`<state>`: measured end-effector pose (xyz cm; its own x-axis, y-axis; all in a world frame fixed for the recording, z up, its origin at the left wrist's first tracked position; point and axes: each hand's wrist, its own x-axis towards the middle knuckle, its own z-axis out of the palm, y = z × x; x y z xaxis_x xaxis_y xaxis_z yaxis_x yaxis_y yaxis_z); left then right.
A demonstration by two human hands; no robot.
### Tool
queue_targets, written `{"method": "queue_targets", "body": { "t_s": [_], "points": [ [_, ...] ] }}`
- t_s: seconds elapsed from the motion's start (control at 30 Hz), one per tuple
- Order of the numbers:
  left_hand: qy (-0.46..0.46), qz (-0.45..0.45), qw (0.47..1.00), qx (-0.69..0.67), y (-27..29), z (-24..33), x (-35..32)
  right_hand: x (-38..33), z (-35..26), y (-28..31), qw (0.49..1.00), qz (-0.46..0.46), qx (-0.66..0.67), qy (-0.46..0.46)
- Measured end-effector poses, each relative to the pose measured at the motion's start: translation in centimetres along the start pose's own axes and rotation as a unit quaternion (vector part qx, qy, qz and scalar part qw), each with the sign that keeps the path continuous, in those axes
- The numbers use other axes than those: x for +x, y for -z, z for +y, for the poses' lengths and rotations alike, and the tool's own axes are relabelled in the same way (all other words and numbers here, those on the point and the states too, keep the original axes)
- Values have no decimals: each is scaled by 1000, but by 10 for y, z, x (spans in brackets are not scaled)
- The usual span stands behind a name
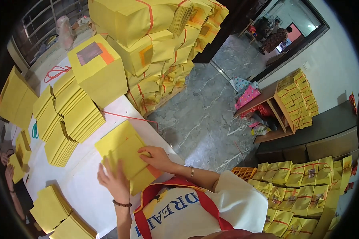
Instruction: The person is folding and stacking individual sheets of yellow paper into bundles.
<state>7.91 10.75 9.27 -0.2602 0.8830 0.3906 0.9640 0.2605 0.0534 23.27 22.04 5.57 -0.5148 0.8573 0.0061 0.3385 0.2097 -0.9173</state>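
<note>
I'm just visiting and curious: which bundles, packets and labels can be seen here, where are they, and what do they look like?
Yellow paper packet: on the white table, flat, under the left hand and right hand.
Tied bundles: stacked high behind the table, yellow with red string.
Top label: grey-brown square with orange edge, on a yellow block.
Fanned stacks: table centre, yellow.
Floor bundles: lower right, yellow, small labels.
Shelf stack: right, yellow.

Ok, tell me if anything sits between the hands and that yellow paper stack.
Nothing visible does. The left hand and right hand both rest directly on the yellow stack at the white table's edge. The fanned piles lie apart, farther back.
</note>
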Motion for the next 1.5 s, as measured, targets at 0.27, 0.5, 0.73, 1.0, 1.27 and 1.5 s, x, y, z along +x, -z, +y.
{"method": "queue_targets", "body": {
  "t_s": [0.27, 0.5, 0.73, 1.0, 1.27, 1.5],
  "points": [
    [-287, -127, 937, -153, -9, -12, 16, 0, 4, 0, 999, 3, -37, 33],
    [-316, -144, 926, -148, -18, -21, 15, -17, -16, 13, 949, 37, -254, 183],
    [-296, -116, 932, -174, -20, -21, 11, -35, 10, 12, 858, -193, -367, 304],
    [-176, -170, 914, -325, -13, -28, 14, -38, 4, 10, 869, -199, -358, 278],
    [-190, -180, 953, -151, -23, -11, 29, -36, 6, 8, 888, -179, -323, 273],
    [-185, -210, 951, -132, -27, -7, 31, -10, 28, 13, 948, -257, -130, 137]
  ]
}}
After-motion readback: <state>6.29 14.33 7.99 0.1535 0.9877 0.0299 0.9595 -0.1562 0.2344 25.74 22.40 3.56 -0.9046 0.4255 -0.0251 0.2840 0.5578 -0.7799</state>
